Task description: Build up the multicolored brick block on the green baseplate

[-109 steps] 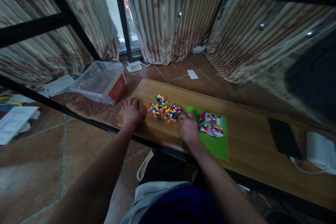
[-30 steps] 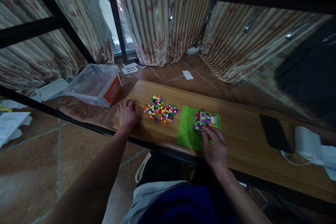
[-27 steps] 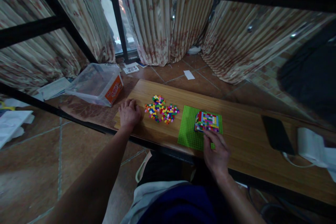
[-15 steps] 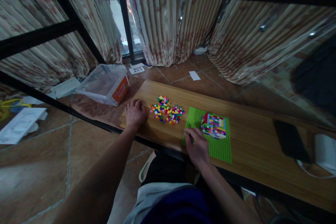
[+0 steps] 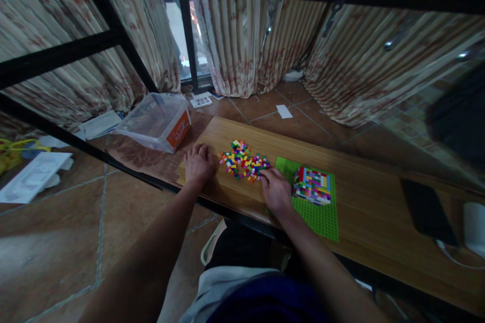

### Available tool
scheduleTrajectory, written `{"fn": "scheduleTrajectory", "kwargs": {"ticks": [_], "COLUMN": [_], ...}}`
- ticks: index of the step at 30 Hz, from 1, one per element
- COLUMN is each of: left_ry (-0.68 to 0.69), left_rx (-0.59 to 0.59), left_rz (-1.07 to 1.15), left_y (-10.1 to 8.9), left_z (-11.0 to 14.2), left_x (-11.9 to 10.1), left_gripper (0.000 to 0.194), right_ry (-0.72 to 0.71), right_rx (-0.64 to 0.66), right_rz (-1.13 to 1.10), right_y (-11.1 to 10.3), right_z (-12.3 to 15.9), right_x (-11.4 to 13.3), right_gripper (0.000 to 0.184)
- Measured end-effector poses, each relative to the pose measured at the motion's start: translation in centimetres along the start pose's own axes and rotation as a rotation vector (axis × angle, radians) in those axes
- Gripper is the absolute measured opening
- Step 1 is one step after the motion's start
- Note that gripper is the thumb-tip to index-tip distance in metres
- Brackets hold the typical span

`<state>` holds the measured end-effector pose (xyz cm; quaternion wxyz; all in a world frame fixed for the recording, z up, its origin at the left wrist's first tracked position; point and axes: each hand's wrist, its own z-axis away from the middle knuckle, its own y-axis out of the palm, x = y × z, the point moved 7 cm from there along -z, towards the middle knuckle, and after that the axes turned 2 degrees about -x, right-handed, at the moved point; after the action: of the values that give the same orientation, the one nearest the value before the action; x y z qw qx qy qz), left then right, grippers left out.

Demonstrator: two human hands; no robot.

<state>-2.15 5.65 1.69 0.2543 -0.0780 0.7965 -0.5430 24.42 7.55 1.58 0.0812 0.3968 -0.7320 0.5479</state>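
Observation:
A heap of small coloured bricks [image 5: 244,160] lies on the wooden table [image 5: 364,197]. To its right a green baseplate [image 5: 322,214] carries a many-coloured brick block [image 5: 312,184]. My left hand [image 5: 198,163] rests flat on the table just left of the heap, fingers stretched out. My right hand [image 5: 275,189] lies on the baseplate's left edge, its fingertips touching the right end of the heap. Those fingers are bent together; what they pinch, if anything, is too small to see.
A clear plastic box with an orange label [image 5: 157,121] sits on the floor left of the table. A black phone [image 5: 426,209] and a white device with a cable [image 5: 474,222] lie at the table's right end. Curtains and black frame bars stand behind.
My right hand left the front of the brick block, moved left across the baseplate, and now touches the loose heap. My left hand has stayed in place.

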Motion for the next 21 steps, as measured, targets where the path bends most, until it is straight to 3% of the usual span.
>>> {"fn": "scheduleTrajectory", "kwargs": {"ticks": [6, 11, 16, 21], "left_ry": [0.010, 0.001, -0.002, -0.004], "left_rx": [-0.003, 0.014, 0.014, 0.012], "left_rz": [-0.002, 0.000, 0.003, 0.011], "left_y": [0.0, -0.1, -0.1, 0.1], "left_z": [0.0, 0.0, -0.1, -0.1], "left_x": [0.0, -0.1, 0.0, 0.0], "left_gripper": [0.042, 0.043, 0.042, 0.042], "right_ry": [-0.001, -0.009, -0.021, -0.046], "right_rx": [0.008, -0.031, -0.113, -0.253], "right_rz": [0.012, -0.028, -0.014, 0.084], "right_y": [0.5, -0.8, -4.0, -8.4], "right_z": [-0.1, 0.5, 3.0, 5.2], "right_x": [-0.2, 0.7, 1.2, 0.0], "right_gripper": [0.025, 0.025, 0.024, 0.021]}}
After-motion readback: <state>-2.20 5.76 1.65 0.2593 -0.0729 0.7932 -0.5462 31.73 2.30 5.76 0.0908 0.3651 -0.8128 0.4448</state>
